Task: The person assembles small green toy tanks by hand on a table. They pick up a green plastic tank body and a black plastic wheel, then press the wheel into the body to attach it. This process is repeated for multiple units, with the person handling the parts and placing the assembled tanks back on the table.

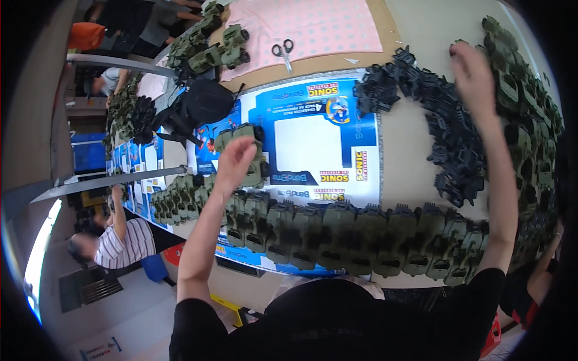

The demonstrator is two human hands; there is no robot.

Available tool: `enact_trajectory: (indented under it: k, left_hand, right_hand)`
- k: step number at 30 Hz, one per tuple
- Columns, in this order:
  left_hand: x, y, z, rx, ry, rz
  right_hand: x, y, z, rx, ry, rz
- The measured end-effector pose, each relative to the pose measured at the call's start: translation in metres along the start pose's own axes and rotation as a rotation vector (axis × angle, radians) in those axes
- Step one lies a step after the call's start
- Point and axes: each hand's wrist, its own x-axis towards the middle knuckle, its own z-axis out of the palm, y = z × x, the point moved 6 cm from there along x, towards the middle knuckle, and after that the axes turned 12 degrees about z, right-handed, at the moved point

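My left hand (pixel 236 161) is closed, fingers curled together, over the middle-left of the table. Right beside it are green toy military trucks (pixel 260 168); whether the fingers grip one is hidden. My right hand (pixel 472 75) reaches to the far right with its fingers bent together, and a small dark spot shows at the fingertips that I cannot make out. It is between a curved heap of black plastic parts (pixel 453 135) and a long column of green toy trucks (pixel 524 111). A row of the same trucks (pixel 337 234) stands along the near table edge.
Blue printed packaging sheets (pixel 355 144) cover the table's middle. Scissors (pixel 283 54) lie by a pink dotted cloth (pixel 307 27) at the far side. A black bag (pixel 205 102) and a metal bar (pixel 114 183) are at left. Other people work beyond, one in a striped shirt (pixel 123 243).
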Motion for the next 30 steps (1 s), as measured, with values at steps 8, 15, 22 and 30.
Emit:
enact_trajectory:
  k: [8, 15, 22, 30]
  left_hand:
    - [0.266, -0.109, -0.100, 0.641, 0.314, 0.187]
    - [0.354, -0.169, -0.129, 0.405, 0.355, -0.235]
    - [0.375, -0.205, -0.129, 0.396, 0.276, -0.075]
    - [0.322, -0.177, -0.131, -0.550, 0.305, 0.044]
  right_hand:
    - [-0.186, -0.162, 0.249, 0.075, -0.554, -0.236]
    - [-0.069, -0.211, 0.337, 0.294, -0.402, 0.041]
    - [0.062, -0.264, 0.488, 0.186, -0.647, 0.160]
    - [0.030, -0.243, 0.442, 0.415, -0.530, -0.014]
